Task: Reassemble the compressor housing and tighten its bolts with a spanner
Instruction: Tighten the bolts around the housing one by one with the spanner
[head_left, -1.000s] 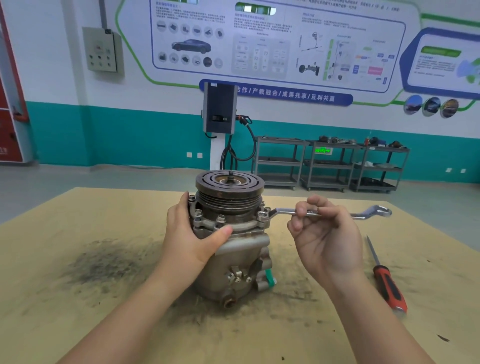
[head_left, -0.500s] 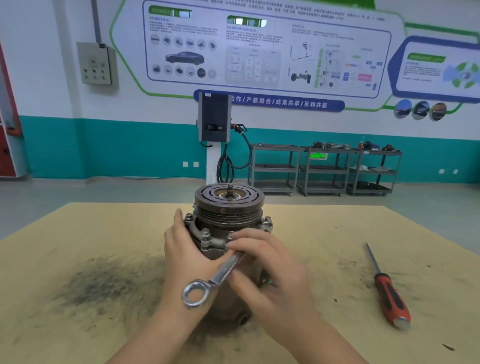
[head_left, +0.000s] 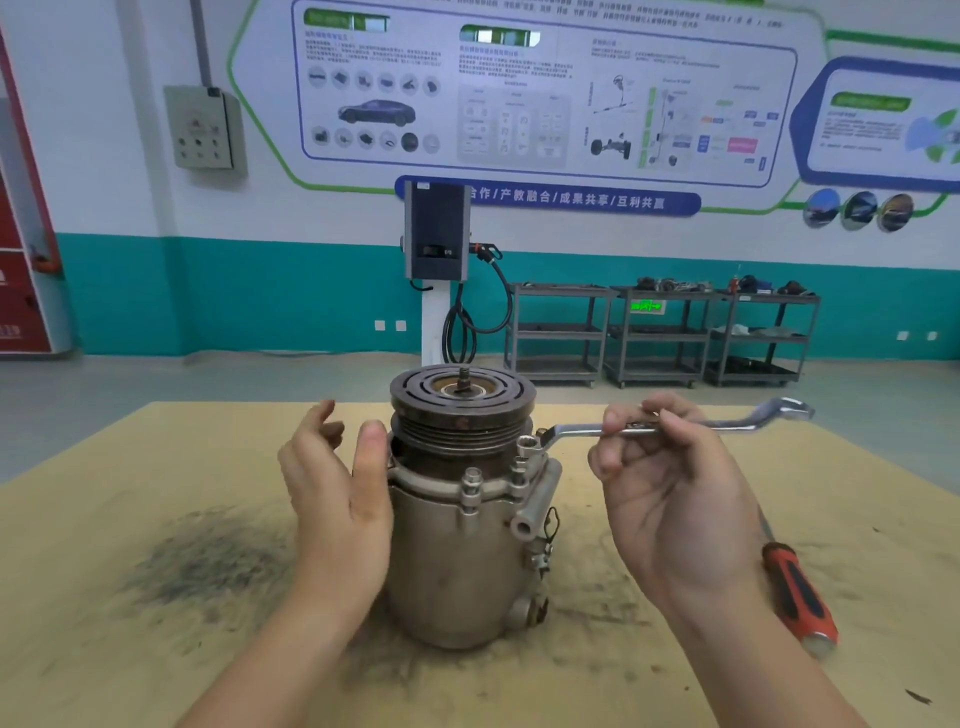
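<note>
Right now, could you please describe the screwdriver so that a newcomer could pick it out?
On the tan table, look right of the upright compressor, beyond the right hand. The screwdriver lies flat there, alone in having a red and black handle.

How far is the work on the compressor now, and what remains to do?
Done: the housing halves of the compressor sit joined, with bolts standing in the flange. In hand: the right hand holds the spanner, its ring end at a right-side bolt; the left hand is open beside the body. Left: whether any bolts are tight cannot be told.

Upright grey compressor housing (head_left: 457, 551) — spanner (head_left: 649, 429) ringed on its bolt (head_left: 527, 446).
</note>
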